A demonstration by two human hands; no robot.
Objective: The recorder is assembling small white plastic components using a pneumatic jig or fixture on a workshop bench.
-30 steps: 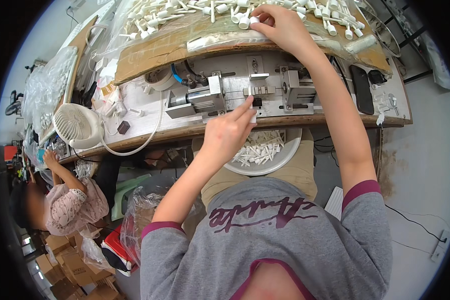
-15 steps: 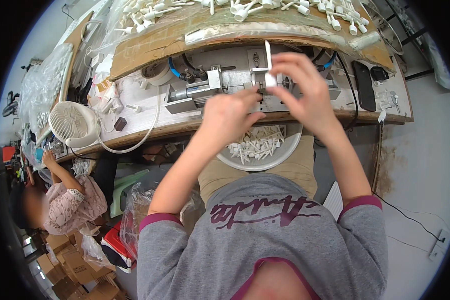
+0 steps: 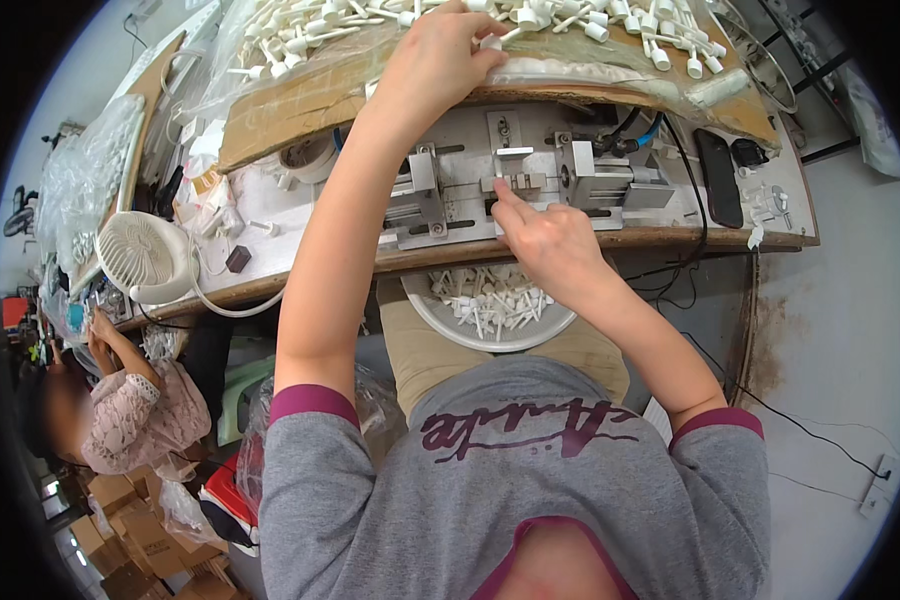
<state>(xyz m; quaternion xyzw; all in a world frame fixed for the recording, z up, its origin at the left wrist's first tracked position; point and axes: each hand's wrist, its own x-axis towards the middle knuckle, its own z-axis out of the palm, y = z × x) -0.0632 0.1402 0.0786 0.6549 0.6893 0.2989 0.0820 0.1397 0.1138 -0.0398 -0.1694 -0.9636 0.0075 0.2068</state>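
My left hand (image 3: 438,58) is stretched over the far pile of white plastic scoops (image 3: 595,28). Its thumb and fingers close around the cup of one white scoop (image 3: 491,42). My right hand (image 3: 550,245) is low over the metal clamping fixture (image 3: 592,180) on the bench. Its index finger reaches out to the small block (image 3: 526,183) in the middle, while the other fingers are partly curled; nothing shows held in it. Just beyond the fingertip is a pale, flat-topped bracket (image 3: 515,152). Between my thighs a round basin (image 3: 420,307) holds many white scoops.
Cardboard (image 3: 290,125) edges the pile. A white fan (image 3: 140,250), a tape roll (image 3: 310,155) and a small dark block (image 3: 238,259) are at left. To the right lie a phone (image 3: 718,178) and black cables (image 3: 692,150). Another person (image 3: 145,410) works at far left.
My left hand has gone from the fixture up to the far pile. My right hand has lowered to the fixture's middle, and the white scoop it held upright is no longer in it.
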